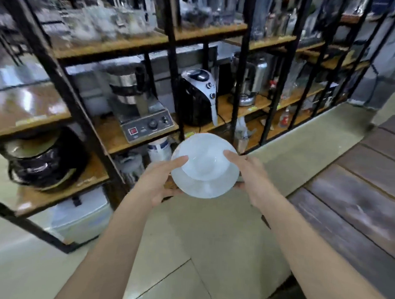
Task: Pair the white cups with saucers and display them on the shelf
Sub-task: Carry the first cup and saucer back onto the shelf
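Observation:
A white cup (203, 157) sits on a white saucer (204, 187), and I carry the pair in front of me above the floor. My left hand (156, 181) grips the saucer's left edge, thumb resting against the cup's rim. My right hand (247, 173) holds the right side the same way. The black metal shelf with wooden boards (151, 43) stands just ahead and to the left. The image is blurred by motion.
The shelf carries appliances: a steel machine with a red switch (144, 116), a black and silver air fryer (197, 96), a black pot (41, 161), kettles and glassware above. A dark wooden table (358, 199) lies at the right. Pale tiled floor lies below.

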### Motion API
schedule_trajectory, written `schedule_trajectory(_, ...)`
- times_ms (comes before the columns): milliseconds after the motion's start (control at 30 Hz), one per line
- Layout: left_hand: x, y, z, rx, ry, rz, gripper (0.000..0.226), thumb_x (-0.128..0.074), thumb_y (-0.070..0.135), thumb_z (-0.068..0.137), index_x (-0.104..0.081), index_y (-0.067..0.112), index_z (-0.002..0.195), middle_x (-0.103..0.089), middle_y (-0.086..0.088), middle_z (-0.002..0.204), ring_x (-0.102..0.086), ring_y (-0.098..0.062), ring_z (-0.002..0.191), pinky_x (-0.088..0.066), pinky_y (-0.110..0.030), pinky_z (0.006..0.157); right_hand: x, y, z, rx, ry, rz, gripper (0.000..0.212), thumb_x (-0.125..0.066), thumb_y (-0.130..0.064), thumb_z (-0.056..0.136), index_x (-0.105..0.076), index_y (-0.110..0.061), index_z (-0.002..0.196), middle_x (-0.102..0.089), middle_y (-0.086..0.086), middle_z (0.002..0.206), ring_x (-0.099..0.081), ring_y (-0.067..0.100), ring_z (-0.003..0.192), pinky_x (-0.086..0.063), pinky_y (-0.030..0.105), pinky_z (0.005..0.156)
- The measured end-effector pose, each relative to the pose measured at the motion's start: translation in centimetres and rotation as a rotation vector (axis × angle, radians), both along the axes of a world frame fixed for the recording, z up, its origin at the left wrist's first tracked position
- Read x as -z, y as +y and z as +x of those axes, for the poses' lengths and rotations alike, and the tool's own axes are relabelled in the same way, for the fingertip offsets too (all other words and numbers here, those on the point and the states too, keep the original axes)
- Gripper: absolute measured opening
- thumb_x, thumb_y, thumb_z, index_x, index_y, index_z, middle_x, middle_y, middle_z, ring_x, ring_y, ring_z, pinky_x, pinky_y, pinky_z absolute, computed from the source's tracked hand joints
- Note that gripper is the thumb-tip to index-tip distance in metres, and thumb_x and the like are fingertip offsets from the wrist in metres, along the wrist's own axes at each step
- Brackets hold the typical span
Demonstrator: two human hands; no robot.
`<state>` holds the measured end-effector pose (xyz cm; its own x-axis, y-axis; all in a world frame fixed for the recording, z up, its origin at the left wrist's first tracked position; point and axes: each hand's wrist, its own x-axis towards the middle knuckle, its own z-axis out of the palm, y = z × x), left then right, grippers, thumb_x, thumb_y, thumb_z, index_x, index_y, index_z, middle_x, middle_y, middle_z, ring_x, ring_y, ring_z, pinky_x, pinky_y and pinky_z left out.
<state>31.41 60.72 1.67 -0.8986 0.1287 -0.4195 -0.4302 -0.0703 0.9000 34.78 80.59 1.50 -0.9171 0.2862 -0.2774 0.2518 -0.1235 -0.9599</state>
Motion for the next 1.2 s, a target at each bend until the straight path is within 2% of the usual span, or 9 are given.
schedule_trajectory(200,-1.7,-12.7,-1.6,-0.201,0.064,-0.04,0.025,-0.075,0.036,0.072,-0.066,0.021,0.09,-0.07,0.0,0.094,-0.064,-0.022,0.089,-0.055,-0.033,0.053,-1.2,-12.6,-5.8,-0.18,0.003,0.044,0.044,-0.069,-0.049,0.073,-0.055,-0.013,0.095,-0.061,0.011,0.108,-0.06,0.03,0.098,-0.054,0.047,0.084)
schedule_trajectory(300,-2.6,-18.9,-2.8,-0.265,0.116,-0.084,0.037,-0.075,0.038,0.072,-0.066,0.017,0.1,-0.071,-0.003,0.098,-0.065,-0.023,0.093,-0.058,-0.035,0.057,-1.6,-19.0,-8.5,-0.259,0.004,0.016,0.049,-0.067,-0.049,0.075,-0.056,-0.013,0.105,-0.06,0.008,0.109,-0.058,0.027,0.098,-0.053,0.047,0.085)
schedule_trajectory(400,-3.4,-24.6,-3.9,-0.341,0.103,-0.092,0.042,-0.074,0.037,0.073,-0.063,0.015,0.107,-0.069,-0.006,0.106,-0.063,-0.028,0.1,-0.058,-0.047,0.079,-1.9,-25.0,-10.8,-0.324,0.031,-0.022,0.047,-0.066,-0.05,0.075,-0.054,-0.016,0.106,-0.058,0.007,0.111,-0.055,0.024,0.097,-0.052,0.046,0.086)
schedule_trajectory(500,-4.4,-29.5,-4.9,-0.396,0.069,-0.079,0.038,-0.076,0.036,0.072,-0.064,0.017,0.102,-0.069,-0.007,0.104,-0.064,-0.029,0.097,-0.059,-0.046,0.076,-2.5,-30.4,-12.8,-0.364,0.024,0.02,0.055,-0.064,-0.053,0.076,-0.052,-0.018,0.115,-0.055,0.006,0.114,-0.052,0.027,0.103,-0.047,0.05,0.093)
schedule_trajectory(567,-4.8,-32.3,-5.9,-0.443,0.063,-0.057,0.038,-0.077,0.035,0.07,-0.064,0.016,0.1,-0.069,-0.007,0.103,-0.064,-0.028,0.097,-0.06,-0.041,0.066,-3.1,-33.4,-14.4,-0.385,0.02,0.023,0.046,-0.065,-0.051,0.077,-0.052,-0.019,0.108,-0.053,0.006,0.109,-0.052,0.026,0.098,-0.048,0.047,0.089)
schedule_trajectory(700,-4.9,-37.4,-8.5,-0.52,0.069,-0.036,0.042,-0.078,0.037,0.068,-0.066,0.013,0.099,-0.069,-0.008,0.106,-0.061,-0.029,0.101,-0.06,-0.042,0.066,-3.9,-38.8,-18.1,-0.475,0.038,0.017,0.045,-0.065,-0.048,0.078,-0.054,-0.013,0.105,-0.057,0.007,0.104,-0.056,0.023,0.09,-0.053,0.034,0.064)
schedule_trajectory(800,-4.8,-40.7,-10.8,-0.611,0.068,-0.025,0.039,-0.078,0.037,0.068,-0.066,0.016,0.098,-0.068,-0.006,0.102,-0.061,-0.024,0.096,-0.056,-0.032,0.052,-3.8,-42.7,-21.7,-0.54,0.067,0.063,0.044,-0.064,-0.052,0.077,-0.055,-0.017,0.102,-0.059,0.005,0.103,-0.057,0.022,0.091,-0.05,0.031,0.065)
schedule_trajectory(967,-4.2,-46.2,-15.5,-0.711,0.084,-0.003,0.032,-0.078,0.036,0.07,-0.064,0.02,0.094,-0.066,-0.003,0.103,-0.061,-0.023,0.098,-0.055,-0.03,0.049,-2.2,-49.6,-28.6,-0.609,0.083,0.096,0.06,-0.062,-0.062,0.071,-0.054,-0.019,0.111,-0.056,0.002,0.105,-0.051,0.022,0.096,-0.042,0.036,0.08)
schedule_trajectory(1200,-4.5,-53.1,-23.3,-0.857,0.079,-0.005,0.02,-0.078,0.031,0.071,-0.06,0.029,0.08,-0.068,-0.005,0.093,-0.064,-0.029,0.09,-0.055,-0.034,0.055,-2.7,-58.1,-38.6,-0.742,0.079,0.081,0.033,-0.066,-0.053,0.075,-0.057,-0.02,0.077,-0.055,-0.005,0.08,-0.048,0.007,0.068,-0.034,0.023,0.051)
